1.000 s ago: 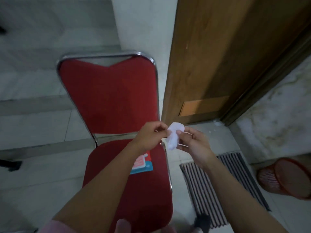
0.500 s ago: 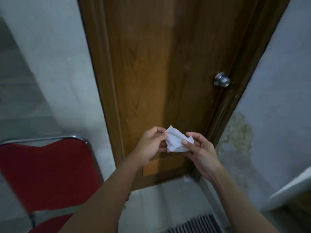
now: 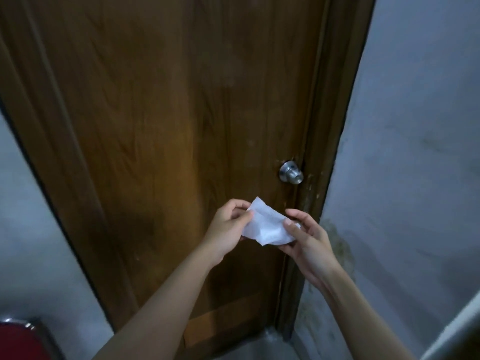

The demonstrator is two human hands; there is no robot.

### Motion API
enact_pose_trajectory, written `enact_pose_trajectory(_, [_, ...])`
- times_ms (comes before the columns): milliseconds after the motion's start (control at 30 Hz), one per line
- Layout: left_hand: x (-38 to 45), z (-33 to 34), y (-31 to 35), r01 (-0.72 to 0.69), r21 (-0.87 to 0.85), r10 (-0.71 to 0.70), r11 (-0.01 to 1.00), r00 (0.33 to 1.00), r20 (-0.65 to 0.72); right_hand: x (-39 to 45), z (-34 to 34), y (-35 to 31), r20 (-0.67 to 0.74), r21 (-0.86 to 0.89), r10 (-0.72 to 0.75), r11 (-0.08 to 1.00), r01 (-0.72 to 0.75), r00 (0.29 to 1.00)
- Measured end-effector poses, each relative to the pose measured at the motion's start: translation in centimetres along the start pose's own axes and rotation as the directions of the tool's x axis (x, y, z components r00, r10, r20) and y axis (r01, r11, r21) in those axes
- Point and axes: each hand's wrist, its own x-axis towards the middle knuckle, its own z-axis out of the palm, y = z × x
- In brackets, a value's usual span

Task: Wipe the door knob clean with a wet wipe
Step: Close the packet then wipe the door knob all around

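Note:
A round silver door knob (image 3: 291,172) sits on the right side of a closed brown wooden door (image 3: 168,126). Below and left of the knob, a white wet wipe (image 3: 267,226) is stretched between both hands. My left hand (image 3: 228,227) pinches its left edge with fingers closed. My right hand (image 3: 304,237) holds its right edge between thumb and fingers. The wipe is partly unfolded and does not touch the knob.
The door frame (image 3: 324,152) meets a stained grey wall (image 3: 402,178) on the right. A red chair with a chrome frame (image 3: 20,339) shows at the bottom left corner. A pale ledge (image 3: 457,331) crosses the bottom right corner.
The view has swung up from the red chair and floor to the door, bringing the knob into view. Both hands kept hold of the wipe and spread it wider.

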Motion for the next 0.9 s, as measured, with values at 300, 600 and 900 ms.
enact_pose_trajectory(300, [11.0, 3.5, 1.5, -0.118, 0.195, 0.112, 0.974, 0.993, 0.040, 11.2, -2.1, -3.4, 0.018, -0.179, 0.005, 0.984, -0.001, 1.000])
enact_pose_trajectory(600, [19.5, 5.2, 1.2, 0.215, -0.094, -0.164, 0.972, 0.909, 0.383, 19.5, -4.9, -4.7, 0.093, -0.198, -0.037, 0.979, 0.055, 0.995])
enact_pose_trajectory(900, [22.8, 8.6, 0.4, 0.062, -0.109, -0.045, 0.992, 0.987, 0.152, 22.9, -7.4, -2.6, 0.110, -0.738, -0.666, 0.443, 0.510, 0.738])
